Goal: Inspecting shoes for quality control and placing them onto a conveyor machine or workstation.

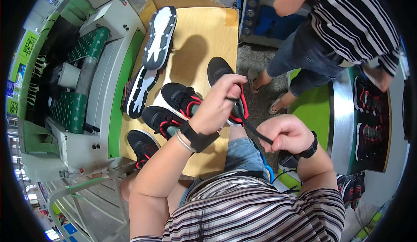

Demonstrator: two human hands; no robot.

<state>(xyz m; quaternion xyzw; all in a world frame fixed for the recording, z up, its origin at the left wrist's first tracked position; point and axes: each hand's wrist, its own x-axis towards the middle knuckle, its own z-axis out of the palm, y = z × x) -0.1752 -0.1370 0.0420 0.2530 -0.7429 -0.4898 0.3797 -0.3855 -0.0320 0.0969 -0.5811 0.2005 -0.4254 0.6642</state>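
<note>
A black sneaker with red-pink trim (218, 68) stands at the right edge of the wooden table, partly covered by my left hand (217, 105). The fingers of that hand are closed on a black shoelace (252, 129), which runs taut down to the right. My right hand (284, 133) is curled into a fist around the lace's other end, off the table's edge. Left of the sneaker are more black and red sneakers: one (179, 97) close by my left hand, another (160, 118) behind my wrist, and a third (142, 145) at the near left.
Two sneakers lie showing white and grey soles (158, 37) at the far left of the wooden table (208, 29). A machine with green rollers (78, 107) borders the left. A person in a striped shirt (347, 20) stands at the right, beside a rack of sneakers (369, 111).
</note>
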